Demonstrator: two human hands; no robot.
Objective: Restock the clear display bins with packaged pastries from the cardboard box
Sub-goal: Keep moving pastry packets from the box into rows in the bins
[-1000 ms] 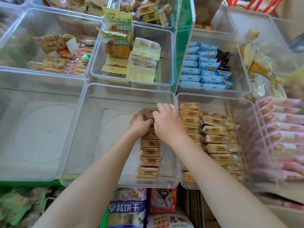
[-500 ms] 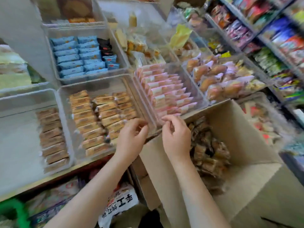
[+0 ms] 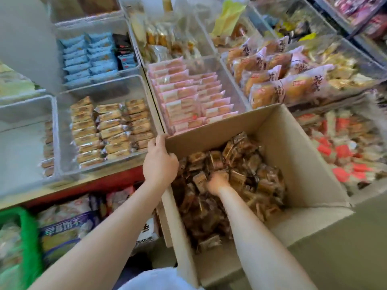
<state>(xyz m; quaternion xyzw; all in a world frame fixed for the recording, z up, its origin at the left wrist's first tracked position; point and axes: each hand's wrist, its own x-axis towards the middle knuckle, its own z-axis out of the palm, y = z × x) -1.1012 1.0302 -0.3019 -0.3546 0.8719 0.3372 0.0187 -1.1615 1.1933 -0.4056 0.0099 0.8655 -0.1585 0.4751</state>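
green basket lower left, blue-labelled biscuit bag under the red shelf edge

A red-edged shelf fronts a counter; packed store shelving runs along the right.

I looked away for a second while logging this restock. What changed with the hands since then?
Both hands left the row in the clear bin. The left hand now grips the cardboard box rim; the right hand has plunged among the packaged pastries, grip unclear. That row stays put.
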